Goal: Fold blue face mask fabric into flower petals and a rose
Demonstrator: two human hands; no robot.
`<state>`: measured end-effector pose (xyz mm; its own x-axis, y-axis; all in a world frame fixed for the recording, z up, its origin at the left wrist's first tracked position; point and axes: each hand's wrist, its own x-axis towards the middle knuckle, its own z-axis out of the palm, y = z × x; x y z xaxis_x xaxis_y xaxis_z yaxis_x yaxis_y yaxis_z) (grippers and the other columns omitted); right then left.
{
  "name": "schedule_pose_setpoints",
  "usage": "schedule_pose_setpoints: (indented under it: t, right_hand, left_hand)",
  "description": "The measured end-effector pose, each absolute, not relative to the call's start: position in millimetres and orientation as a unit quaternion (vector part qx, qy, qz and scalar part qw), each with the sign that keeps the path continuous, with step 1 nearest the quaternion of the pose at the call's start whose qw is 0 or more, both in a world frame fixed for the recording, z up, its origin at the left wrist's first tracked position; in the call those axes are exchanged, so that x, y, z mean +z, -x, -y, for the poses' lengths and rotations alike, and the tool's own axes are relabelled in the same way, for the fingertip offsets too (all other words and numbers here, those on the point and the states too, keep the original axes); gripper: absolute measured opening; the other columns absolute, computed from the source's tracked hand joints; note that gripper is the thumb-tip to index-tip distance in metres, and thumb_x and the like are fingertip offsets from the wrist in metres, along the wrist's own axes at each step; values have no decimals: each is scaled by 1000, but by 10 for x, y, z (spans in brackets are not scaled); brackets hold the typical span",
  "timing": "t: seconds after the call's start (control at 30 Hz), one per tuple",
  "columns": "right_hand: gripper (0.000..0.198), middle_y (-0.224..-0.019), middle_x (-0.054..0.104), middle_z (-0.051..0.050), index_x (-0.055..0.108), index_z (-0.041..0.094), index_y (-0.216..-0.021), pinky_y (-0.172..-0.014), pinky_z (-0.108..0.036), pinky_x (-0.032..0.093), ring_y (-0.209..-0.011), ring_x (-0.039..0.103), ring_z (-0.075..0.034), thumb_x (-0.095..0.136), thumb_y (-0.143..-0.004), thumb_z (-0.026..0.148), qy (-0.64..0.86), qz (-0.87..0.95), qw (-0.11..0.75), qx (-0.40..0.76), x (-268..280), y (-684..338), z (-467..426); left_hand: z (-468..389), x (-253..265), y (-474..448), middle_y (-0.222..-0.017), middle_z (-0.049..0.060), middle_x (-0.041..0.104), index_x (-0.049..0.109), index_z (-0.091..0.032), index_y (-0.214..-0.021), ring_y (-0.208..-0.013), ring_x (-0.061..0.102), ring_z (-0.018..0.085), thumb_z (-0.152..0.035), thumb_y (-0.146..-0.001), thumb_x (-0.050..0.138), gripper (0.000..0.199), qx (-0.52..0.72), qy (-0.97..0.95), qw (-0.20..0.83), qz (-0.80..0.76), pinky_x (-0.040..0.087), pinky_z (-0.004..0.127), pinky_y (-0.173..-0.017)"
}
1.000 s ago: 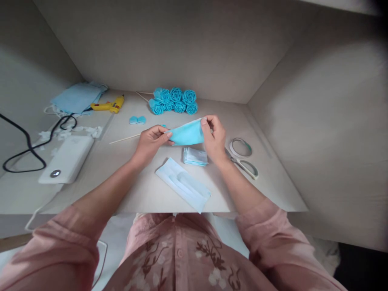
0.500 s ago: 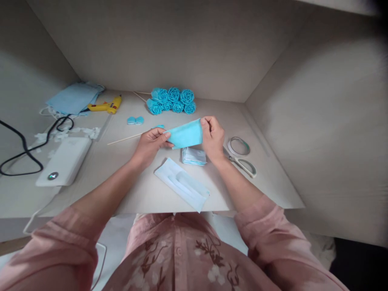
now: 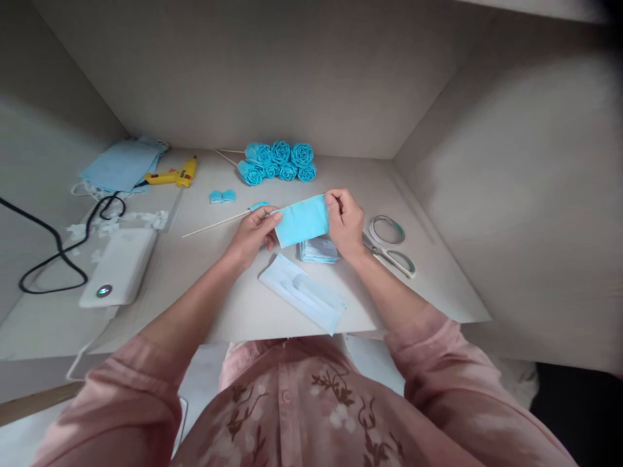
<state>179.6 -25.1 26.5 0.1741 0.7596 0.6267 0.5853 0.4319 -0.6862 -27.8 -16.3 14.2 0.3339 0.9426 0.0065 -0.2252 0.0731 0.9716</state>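
Observation:
Between my two hands a folded light-blue piece of mask fabric [image 3: 304,220] is held up above the table. My left hand [image 3: 252,235] pinches its left end between thumb and fingers. At the right end, my right hand [image 3: 346,219] grips the upper corner with curled fingers. Below the fabric lies a small stack of folded mask pieces [image 3: 318,250], partly covered by it. Nearer to me is a flat pale-blue mask sheet [image 3: 304,292], lying at a slant. A thin wooden stick [image 3: 214,224] with a blue tip rests behind my left hand.
Blue fabric roses [image 3: 280,162] lie at the back. On the left are a yellow glue gun [image 3: 178,174], a mask pile [image 3: 124,162], a white power bank [image 3: 119,269] and a black cable [image 3: 58,246]. Scissors [image 3: 394,258] and a tape roll [image 3: 387,229] lie right. Small blue petals [image 3: 222,196] sit behind the stick.
The fabric is turned slightly, and more of its left edge shows at my left fingers. The whole view has shifted a little; both hands keep their hold.

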Motion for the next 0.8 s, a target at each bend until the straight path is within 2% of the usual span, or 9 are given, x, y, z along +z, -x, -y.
schedule_pose_setpoints:
  t: [0.1, 0.2, 0.3, 0.47, 0.67, 0.8]
  right_hand:
    - [27, -74, 59, 2, 60, 21, -89, -67, -26, 40, -66, 49, -12, 46, -97, 43, 529, 642, 550, 74, 239, -1802, 242]
    - [29, -72, 58, 2, 61, 21, -88, -66, -26, 40, -65, 48, -12, 46, -97, 45, 534, 647, 540, 70, 213, -1823, 226]
    - [29, -72, 58, 2, 61, 21, -89, -66, -26, 40, -64, 47, -12, 46, -97, 45, 533, 650, 538, 66, 208, -1857, 203]
    - [29, -73, 58, 2, 61, 22, -87, -67, -26, 41, -65, 47, -12, 46, -96, 46, 540, 634, 548, 75, 248, -1881, 182]
    - [31, -70, 55, 3, 61, 21, -86, -66, -26, 41, -65, 47, -12, 48, -95, 46, 530, 630, 559, 92, 263, -1837, 191]
    - [30, -69, 55, 3, 63, 21, -87, -64, -25, 40, -63, 47, -11, 49, -96, 45, 526, 643, 549, 89, 264, -1847, 208]
  left_hand:
    - [177, 160, 298, -63, -3, 58, 61, -19, -90, -49, 52, 9, -55, -69, 83, 48, 399, -543, 650, -352, 32, 19, -39]
    - [206, 171, 272, -76, 1, 68, 64, -17, -95, -60, 59, 12, -43, -60, 89, 50, 371, -571, 630, -374, 42, 21, -50]
    - [225, 163, 234, -98, 6, 75, 67, -15, -102, -83, 68, 19, -37, -59, 88, 53, 370, -587, 623, -361, 52, 28, -72]
    - [201, 164, 250, -114, 11, 75, 68, -14, -111, -103, 70, 27, -42, -65, 85, 57, 355, -613, 624, -332, 54, 34, -89]
    - [192, 193, 312, -119, 12, 73, 68, -15, -118, -111, 68, 28, -44, -64, 88, 65, 335, -618, 643, -305, 53, 37, -97]
    - [212, 192, 318, -106, 10, 76, 70, -15, -109, -97, 70, 27, -45, -65, 87, 56, 313, -631, 640, -306, 57, 37, -85]
